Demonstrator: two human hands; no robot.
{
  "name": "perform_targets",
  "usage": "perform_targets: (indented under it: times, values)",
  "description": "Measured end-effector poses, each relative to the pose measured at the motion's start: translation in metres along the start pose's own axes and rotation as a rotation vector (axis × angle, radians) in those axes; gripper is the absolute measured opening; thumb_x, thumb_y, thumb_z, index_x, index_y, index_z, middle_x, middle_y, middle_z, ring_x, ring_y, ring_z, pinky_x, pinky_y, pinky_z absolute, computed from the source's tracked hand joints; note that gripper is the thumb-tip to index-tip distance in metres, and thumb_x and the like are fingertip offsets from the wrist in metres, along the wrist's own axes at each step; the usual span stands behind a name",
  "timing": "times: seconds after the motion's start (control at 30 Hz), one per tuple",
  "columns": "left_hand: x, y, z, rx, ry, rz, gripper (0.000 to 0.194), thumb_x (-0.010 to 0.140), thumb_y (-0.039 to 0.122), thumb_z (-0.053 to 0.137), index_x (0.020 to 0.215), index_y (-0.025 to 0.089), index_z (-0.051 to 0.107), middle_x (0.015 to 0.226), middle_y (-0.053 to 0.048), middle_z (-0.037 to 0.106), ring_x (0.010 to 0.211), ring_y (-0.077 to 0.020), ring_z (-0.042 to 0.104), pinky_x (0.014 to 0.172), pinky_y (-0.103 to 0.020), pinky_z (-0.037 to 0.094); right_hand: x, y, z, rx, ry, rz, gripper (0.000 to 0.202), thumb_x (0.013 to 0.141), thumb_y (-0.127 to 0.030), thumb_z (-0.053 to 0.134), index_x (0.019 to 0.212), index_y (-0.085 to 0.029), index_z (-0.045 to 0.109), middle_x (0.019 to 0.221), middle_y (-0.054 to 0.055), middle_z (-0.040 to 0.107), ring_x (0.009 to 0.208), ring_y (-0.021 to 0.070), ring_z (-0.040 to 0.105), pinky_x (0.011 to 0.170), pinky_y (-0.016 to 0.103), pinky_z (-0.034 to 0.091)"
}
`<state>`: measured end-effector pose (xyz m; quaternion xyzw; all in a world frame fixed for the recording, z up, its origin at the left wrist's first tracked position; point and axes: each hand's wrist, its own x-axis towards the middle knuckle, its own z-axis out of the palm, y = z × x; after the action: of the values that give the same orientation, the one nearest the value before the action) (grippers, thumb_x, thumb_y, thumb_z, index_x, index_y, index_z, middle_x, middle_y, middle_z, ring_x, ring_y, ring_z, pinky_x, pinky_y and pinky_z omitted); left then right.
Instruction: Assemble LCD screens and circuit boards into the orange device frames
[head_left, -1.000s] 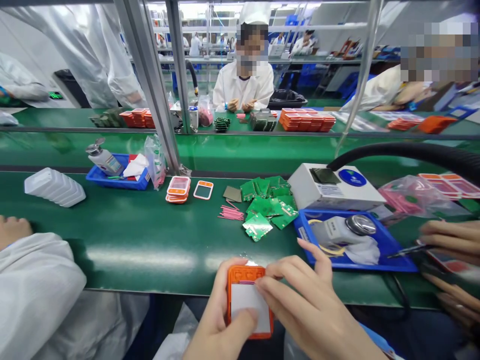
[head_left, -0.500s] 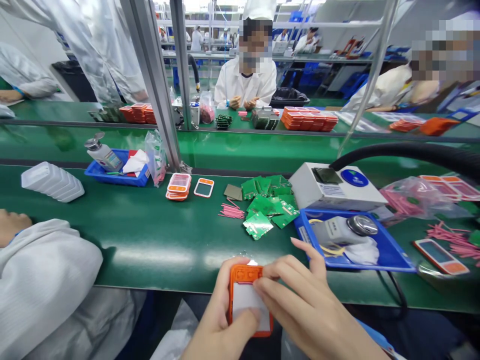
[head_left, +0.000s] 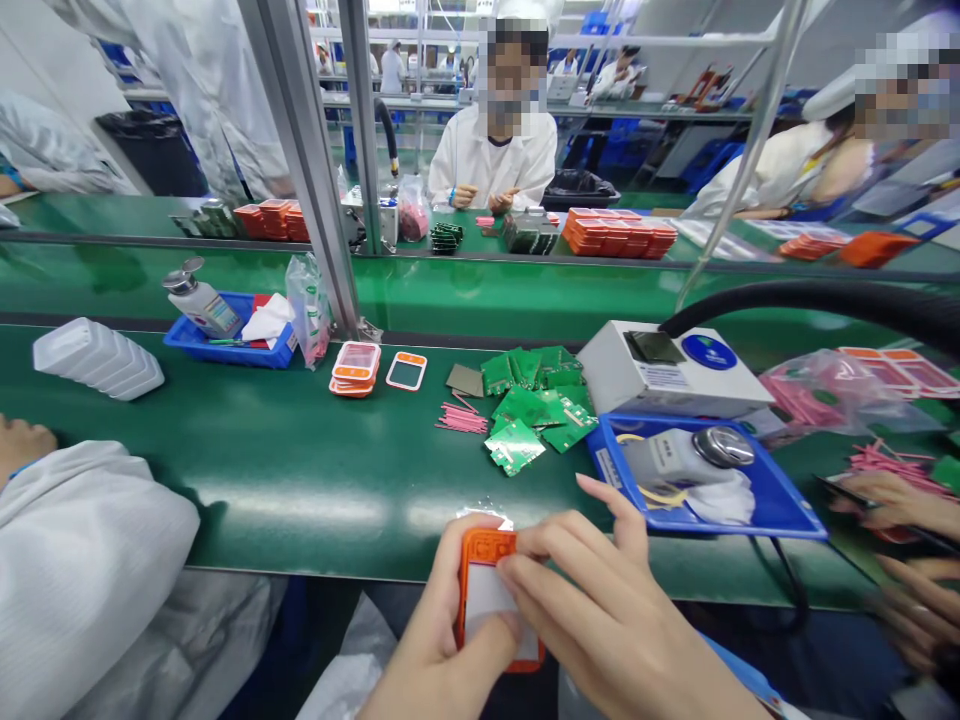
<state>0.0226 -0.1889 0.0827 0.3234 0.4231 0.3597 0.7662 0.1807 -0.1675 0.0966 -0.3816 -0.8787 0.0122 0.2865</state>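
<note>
My left hand [head_left: 450, 640] is closed round an orange plastic casing [head_left: 493, 547], tilted just off the near bench edge. Its thumb lies on the pale flat panel [head_left: 484, 597] set inside the casing. My right hand [head_left: 592, 590] reaches over the casing's upper right side, fingertips bunched against the panel's top edge and little finger raised. What lies under those fingertips is hidden. Beyond my hands, a small bundle of pink strips [head_left: 461, 418] lies beside a pile of green circuit boards [head_left: 525, 405]. An orange-and-white framed piece [head_left: 406, 371] lies by a stack of similar frames [head_left: 355, 369].
A blue tray [head_left: 787, 515] with a pump bottle [head_left: 667, 455] sits right, before a white box [head_left: 675, 375]. Far left are another blue tray [head_left: 191, 345] and white trays [head_left: 97, 360]. Co-workers' sleeve [head_left: 90, 560] and hands [head_left: 915, 530] flank me. A metal post [head_left: 307, 160] rises ahead.
My right fingertips have shifted slightly left along the casing's top, and the pink strip visible there before is now hard to see. A co-worker's hands have come in at the right.
</note>
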Motion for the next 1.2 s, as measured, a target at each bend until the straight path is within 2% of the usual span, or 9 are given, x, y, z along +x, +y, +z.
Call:
perform_targets:
  times: [0.13, 0.2, 0.3, 0.4, 0.7, 0.93, 1.2]
  values:
    - [0.0, -0.007, -0.003, -0.052, 0.068, 0.005, 0.05, 0.081, 0.026, 0.061, 0.129, 0.031, 0.047, 0.119, -0.001, 0.06, 0.119, -0.0199, 0.05, 0.093, -0.023, 0.044, -0.001, -0.001, 0.001, -0.01, 0.019, 0.0, 0.026, 0.092, -0.007, 0.039, 0.083, -0.02, 0.06, 0.072, 0.0, 0.061, 0.067, 0.0129, 0.057, 0.109, 0.049, 0.022]
    - [0.0, -0.012, -0.006, -0.1, 0.105, 0.019, 0.052, 0.081, 0.032, 0.064, 0.13, 0.031, 0.048, 0.13, -0.001, 0.056, 0.119, -0.0203, 0.051, 0.097, -0.024, 0.042, -0.002, 0.0, 0.002, 0.029, 0.073, -0.006, 0.02, 0.091, -0.008, 0.044, 0.09, -0.019, 0.061, 0.076, 0.001, 0.065, 0.07, 0.0135, 0.06, 0.108, 0.048, 0.024]
    - [0.0, -0.017, -0.011, -0.108, 0.133, 0.046, 0.052, 0.081, 0.038, 0.065, 0.13, 0.03, 0.049, 0.126, -0.003, 0.06, 0.107, -0.0197, 0.057, 0.092, -0.026, 0.046, -0.007, 0.001, 0.004, 0.113, 0.227, 0.025, 0.012, 0.087, -0.009, 0.056, 0.092, -0.019, 0.061, 0.08, 0.003, 0.071, 0.074, 0.0154, 0.064, 0.106, 0.049, 0.029]
    - [-0.001, -0.017, -0.014, -0.059, 0.17, 0.064, 0.049, 0.083, 0.04, 0.063, 0.129, 0.03, 0.05, 0.116, -0.002, 0.064, 0.101, -0.0187, 0.059, 0.088, -0.025, 0.047, -0.01, 0.002, 0.004, 0.172, 0.332, 0.069, 0.014, 0.083, -0.006, 0.061, 0.086, -0.02, 0.062, 0.078, 0.0, 0.073, 0.07, 0.015, 0.066, 0.108, 0.049, 0.029]
    - [-0.003, -0.01, -0.01, -0.008, 0.091, 0.025, 0.046, 0.085, 0.04, 0.062, 0.128, 0.033, 0.047, 0.12, 0.0, 0.062, 0.1, -0.0159, 0.06, 0.088, -0.024, 0.047, -0.007, 0.002, 0.004, 0.242, 0.313, 0.057, 0.018, 0.081, 0.0, 0.06, 0.082, -0.017, 0.063, 0.077, -0.002, 0.073, 0.069, 0.0117, 0.066, 0.113, 0.044, 0.023]
    - [-0.001, -0.011, -0.01, 0.021, 0.127, -0.007, 0.052, 0.081, 0.043, 0.064, 0.128, 0.031, 0.045, 0.123, -0.003, 0.06, 0.107, -0.02, 0.058, 0.092, -0.027, 0.045, -0.007, 0.004, 0.004, 0.243, 0.255, 0.08, 0.018, 0.082, -0.001, 0.059, 0.083, -0.019, 0.061, 0.075, -0.004, 0.072, 0.068, 0.0109, 0.065, 0.113, 0.044, 0.022]
    - [0.001, -0.008, -0.008, 0.035, 0.123, -0.006, 0.054, 0.08, 0.044, 0.063, 0.129, 0.029, 0.045, 0.123, -0.003, 0.062, 0.106, -0.0188, 0.059, 0.093, -0.027, 0.046, -0.01, 0.005, 0.005, 0.226, 0.244, 0.057, 0.017, 0.083, -0.002, 0.06, 0.078, -0.017, 0.058, 0.075, -0.002, 0.072, 0.069, 0.0111, 0.066, 0.114, 0.046, 0.024]
